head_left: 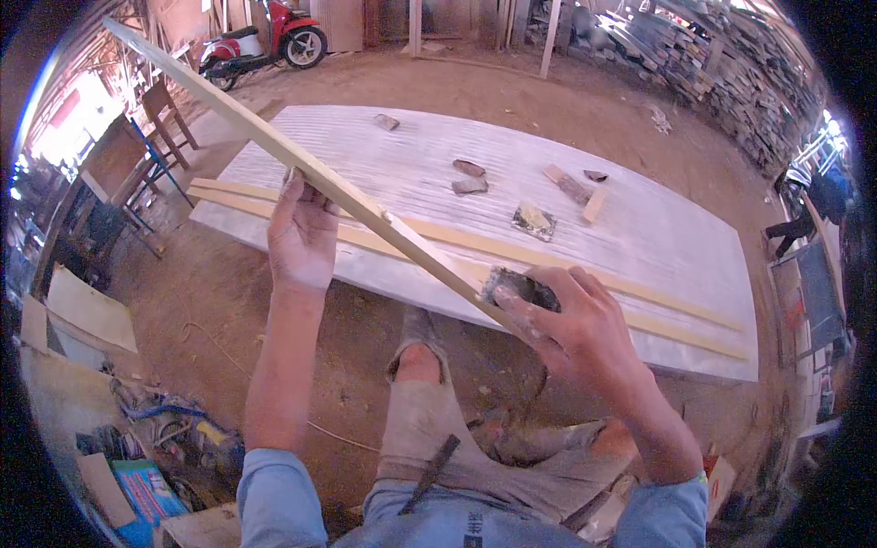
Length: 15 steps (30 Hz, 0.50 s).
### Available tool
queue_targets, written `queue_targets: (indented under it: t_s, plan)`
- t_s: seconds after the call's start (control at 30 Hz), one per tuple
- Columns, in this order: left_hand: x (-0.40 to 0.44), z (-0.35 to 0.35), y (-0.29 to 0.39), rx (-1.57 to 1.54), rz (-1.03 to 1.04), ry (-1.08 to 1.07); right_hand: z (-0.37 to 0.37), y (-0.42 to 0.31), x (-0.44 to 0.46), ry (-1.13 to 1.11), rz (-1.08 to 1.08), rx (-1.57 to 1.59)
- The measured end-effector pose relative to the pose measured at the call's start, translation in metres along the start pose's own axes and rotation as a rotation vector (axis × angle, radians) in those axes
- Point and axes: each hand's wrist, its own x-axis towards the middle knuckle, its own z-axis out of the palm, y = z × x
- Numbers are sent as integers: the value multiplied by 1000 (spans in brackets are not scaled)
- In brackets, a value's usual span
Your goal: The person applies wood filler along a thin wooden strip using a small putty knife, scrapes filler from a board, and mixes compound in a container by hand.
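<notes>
A long, pale wooden strip (347,194) runs slantwise from the upper left down towards my right hand. My left hand (304,233) grips it from below near its middle, fingers curled around the underside. Between the fingers and thumb of my right hand (575,320) is a dark, speckled flat piece (517,285), held against the strip's lower end; its exact kind is unclear. Beneath, two more wooden strips (667,289) lie along the near side of a white-dusted panel (411,137). A small square board (533,222) on the panel bears a lump of yellowish paste.
Several small blocks and scraps (470,185) sit on the panel, with wood pieces (574,187) further right. A red scooter (265,41) stands at the back left. Stacked timber (676,73) lines the back right. At right is another person (808,201).
</notes>
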Motion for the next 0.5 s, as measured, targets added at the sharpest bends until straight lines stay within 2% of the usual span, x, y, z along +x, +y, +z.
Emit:
queue_targets:
  t_s: [0.13,0.2,0.3,0.37,0.5]
  plan:
    - [-2,4,-1,-38,3,3,-2,7,-18,12,5,7]
    - [-3,7,0,-48,10,-3,-4,6,-13,98,19,124]
    - [-4,13,-1,-47,24,-61,-2,-8,18,228,-71,158]
    - [-9,18,1,-13,15,26,2,-18,43,269,-92,167]
    - [-10,19,2,32,10,30,8,-28,83,354,-168,159]
